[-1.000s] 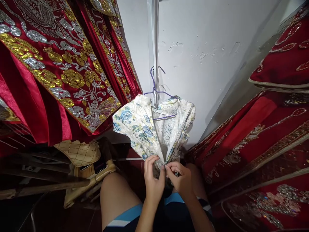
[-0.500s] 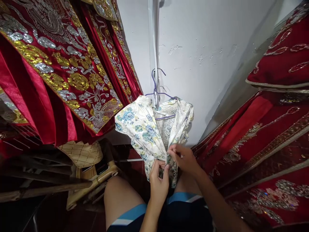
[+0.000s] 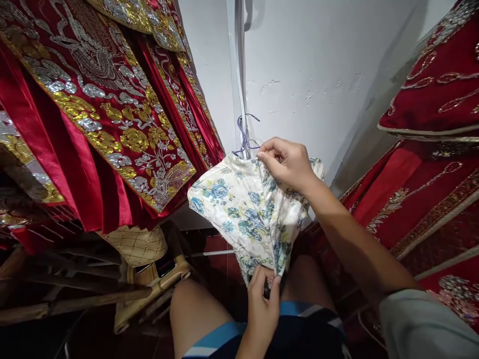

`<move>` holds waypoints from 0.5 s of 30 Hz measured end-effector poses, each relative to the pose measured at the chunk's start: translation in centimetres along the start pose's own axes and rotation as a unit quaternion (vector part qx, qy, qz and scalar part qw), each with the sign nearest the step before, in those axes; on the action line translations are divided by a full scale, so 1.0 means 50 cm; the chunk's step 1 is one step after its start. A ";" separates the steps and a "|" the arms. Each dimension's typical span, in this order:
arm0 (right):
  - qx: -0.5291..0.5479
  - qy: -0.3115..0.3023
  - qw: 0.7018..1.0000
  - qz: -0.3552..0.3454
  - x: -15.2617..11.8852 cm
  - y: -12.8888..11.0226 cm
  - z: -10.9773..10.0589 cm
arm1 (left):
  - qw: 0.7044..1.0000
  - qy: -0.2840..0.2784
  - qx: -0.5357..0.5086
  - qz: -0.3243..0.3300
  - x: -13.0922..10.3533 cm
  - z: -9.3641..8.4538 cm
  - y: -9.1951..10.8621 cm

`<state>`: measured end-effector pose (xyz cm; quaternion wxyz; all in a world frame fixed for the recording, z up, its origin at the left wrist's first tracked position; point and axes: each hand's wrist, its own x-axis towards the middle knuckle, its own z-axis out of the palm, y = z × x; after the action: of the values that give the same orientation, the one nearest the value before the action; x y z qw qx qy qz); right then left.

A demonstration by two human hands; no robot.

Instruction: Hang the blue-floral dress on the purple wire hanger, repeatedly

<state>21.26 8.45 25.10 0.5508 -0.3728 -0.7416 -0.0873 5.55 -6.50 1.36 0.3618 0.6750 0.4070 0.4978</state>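
Observation:
A sleeveless white dress (image 3: 239, 199) with blue and yellow flowers hangs from a purple wire hanger (image 3: 244, 137) in front of me. Its centre opening is closed along a straight zipper (image 3: 266, 209) up to the collar. My right hand (image 3: 286, 162) pinches the top of this zipper at the collar; the pull itself is hidden by the fingers. Low on the dress, my left hand (image 3: 264, 294) grips the fabric at the zipper's lower end between thumb and fingers.
Red garments with gold and silver sequins (image 3: 134, 139) hang at the left. More beaded red garments (image 3: 430, 199) hang close on the right. A bamboo chair (image 3: 160, 284) with a cream quilted cloth (image 3: 138, 244) stands low left. Behind the hanger is a white wall (image 3: 307, 60).
My right hand has slid up from the middle of the dress to the collar, and the open front edges have come together. My left hand still grips below, a little lower and further right.

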 end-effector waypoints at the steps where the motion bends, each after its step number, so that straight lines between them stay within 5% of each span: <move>1: 0.004 -0.001 1.000 0.001 -0.005 -0.003 -0.001 | 1.000 -0.003 -0.003 -0.004 0.005 -0.003 0.004; 5: 0.018 0.021 0.999 0.027 -0.034 -0.015 -0.019 | 0.996 0.009 -0.024 0.081 0.085 -0.046 0.067; 10: 0.029 0.034 0.998 0.033 -0.054 -0.026 -0.041 | 0.966 0.093 0.015 0.239 0.271 -0.112 0.196; 15: 0.035 0.038 0.999 0.016 -0.068 -0.025 -0.042 | 0.947 0.085 0.116 0.286 0.392 -0.116 0.265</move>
<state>22.42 4.88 23.24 0.5928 -0.3615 -0.7166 -0.0665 5.86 6.43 22.01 0.0872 0.7553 0.2811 0.5856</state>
